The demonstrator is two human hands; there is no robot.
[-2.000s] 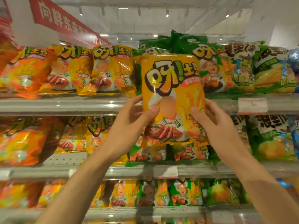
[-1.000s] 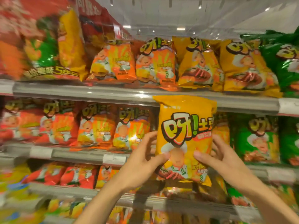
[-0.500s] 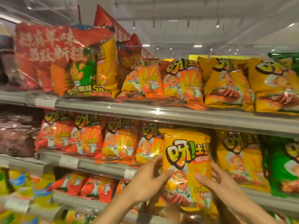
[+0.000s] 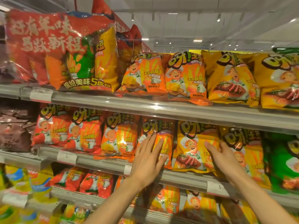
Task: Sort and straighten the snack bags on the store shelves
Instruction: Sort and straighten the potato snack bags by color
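Yellow snack bag [image 4: 193, 147] now stands upright on middle shelf [image 4: 182, 175], slotted between orange bag [image 4: 159, 143] and next yellow one [image 4: 242, 152]; half second ago both hands held it in air. Left hand [image 4: 148, 160] flat, fingers straight, pressing orange bag. Right hand [image 4: 224, 156] released, fingers resting on yellow bag's right edge (steadying, probably). Placement looks done; flavour grouping matches. Farther up, top shelf [image 4: 145, 105] row untouched.
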